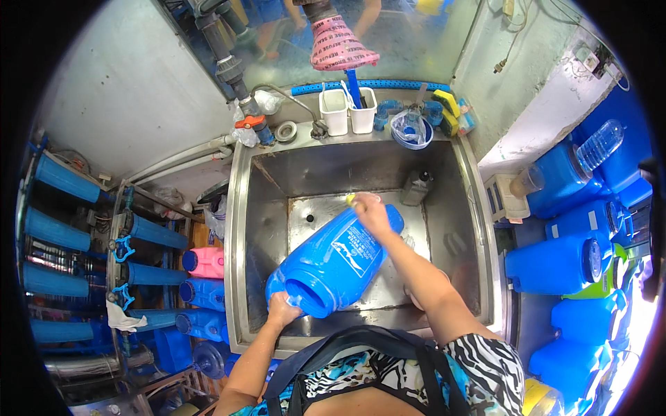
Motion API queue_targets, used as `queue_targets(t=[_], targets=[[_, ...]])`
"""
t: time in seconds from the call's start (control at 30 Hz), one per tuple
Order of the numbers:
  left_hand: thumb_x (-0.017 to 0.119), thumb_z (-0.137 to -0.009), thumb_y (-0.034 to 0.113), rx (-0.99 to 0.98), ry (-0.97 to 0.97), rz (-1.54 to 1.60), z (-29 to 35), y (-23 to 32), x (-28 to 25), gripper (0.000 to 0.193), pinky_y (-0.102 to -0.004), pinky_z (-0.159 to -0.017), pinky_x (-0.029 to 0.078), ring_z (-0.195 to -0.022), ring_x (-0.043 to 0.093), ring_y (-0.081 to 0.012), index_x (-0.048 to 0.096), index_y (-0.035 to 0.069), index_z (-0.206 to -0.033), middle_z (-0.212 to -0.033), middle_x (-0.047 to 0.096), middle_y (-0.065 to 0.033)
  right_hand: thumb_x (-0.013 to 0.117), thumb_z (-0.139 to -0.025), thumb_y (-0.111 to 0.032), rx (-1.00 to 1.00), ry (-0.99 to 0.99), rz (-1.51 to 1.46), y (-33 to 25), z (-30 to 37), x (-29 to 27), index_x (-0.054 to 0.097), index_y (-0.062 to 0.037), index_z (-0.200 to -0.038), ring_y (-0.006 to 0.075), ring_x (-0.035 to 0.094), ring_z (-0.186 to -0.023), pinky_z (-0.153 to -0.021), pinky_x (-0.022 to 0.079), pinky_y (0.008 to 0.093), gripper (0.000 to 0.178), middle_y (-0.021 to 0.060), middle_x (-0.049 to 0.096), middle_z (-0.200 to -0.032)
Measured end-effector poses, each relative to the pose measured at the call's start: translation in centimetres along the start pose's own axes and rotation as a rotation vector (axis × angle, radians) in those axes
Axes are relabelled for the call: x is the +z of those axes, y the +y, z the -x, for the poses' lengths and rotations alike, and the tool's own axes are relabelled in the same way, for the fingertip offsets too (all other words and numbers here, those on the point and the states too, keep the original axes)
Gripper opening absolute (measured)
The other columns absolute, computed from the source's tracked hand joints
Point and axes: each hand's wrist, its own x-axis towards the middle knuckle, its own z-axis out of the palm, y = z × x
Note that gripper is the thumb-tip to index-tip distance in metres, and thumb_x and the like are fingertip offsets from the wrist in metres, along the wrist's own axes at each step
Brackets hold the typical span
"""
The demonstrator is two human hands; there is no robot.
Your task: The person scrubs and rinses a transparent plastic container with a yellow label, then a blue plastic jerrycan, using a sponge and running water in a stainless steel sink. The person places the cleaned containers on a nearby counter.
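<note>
A large blue plastic water container [336, 256] lies tilted over a steel sink, its wide round mouth uncapped and facing me. My left hand [283, 312] is closed on the container beside the mouth, at the near left. Across the container's far end reaches my right hand [372, 216], its fingers bent around a small yellow thing [351, 199]. Only a bit of that thing shows, so its kind is unclear. A dark grey bottle [417, 188] stands in the sink's far right corner.
The sink's steel rim [237, 229] surrounds the work. On its back ledge stand white holders [334, 114], a blue bowl [411, 130] and a yellow sponge [449, 114]. A pink-wrapped pipe [340, 45] hangs above. Blue containers [551, 263] crowd the right; blue filter tubes [59, 232] line the left.
</note>
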Motion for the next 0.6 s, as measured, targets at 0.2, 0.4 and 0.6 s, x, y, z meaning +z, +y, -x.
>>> queue_targets(t=[0.2, 0.4, 0.6], targets=[[0.071, -0.07, 0.013, -0.088, 0.0, 0.241, -1.4, 0.0, -1.3, 0.013, -0.0356, -0.065, 0.052, -0.071, 0.068, -0.0227, 0.068, 0.003, -0.079, -0.078, 0.07, -0.0103, 0.047, -0.083, -0.006, -0.537, -0.148, -0.023, -4.4, 7.1, 5.1, 0.067, -0.0129, -0.113, 0.0337, 0.055, -0.113, -0.1, 0.04, 0.0421, 0.036, 0.0175, 0.058, -0.124], [0.072, -0.071, 0.014, -0.08, 0.015, 0.265, -1.0, -1.4, -1.2, 0.021, -0.0355, -0.071, 0.052, -0.081, 0.069, -0.0216, 0.068, 0.003, -0.088, -0.088, 0.071, -0.0108, 0.035, -0.095, -0.024, 0.11, 0.005, 0.387, 6.1, -2.4, 0.4, 0.06, -0.0174, -0.126, 0.0255, 0.049, -0.125, -0.11, 0.032, 0.0377, 0.04, 0.0143, 0.055, -0.131], [0.077, -0.073, 0.022, -0.083, -0.046, 0.214, -0.8, -0.7, -1.5, 0.05, -0.0367, -0.089, 0.05, -0.105, 0.062, -0.0245, 0.06, 0.004, -0.116, -0.114, 0.065, -0.0128, 0.051, -0.096, -0.027, -0.283, -0.325, -0.103, 1.4, 2.7, 4.8, 0.065, -0.0169, -0.119, 0.028, 0.048, -0.126, -0.11, 0.031, 0.0371, 0.029, 0.0111, 0.057, -0.13]])
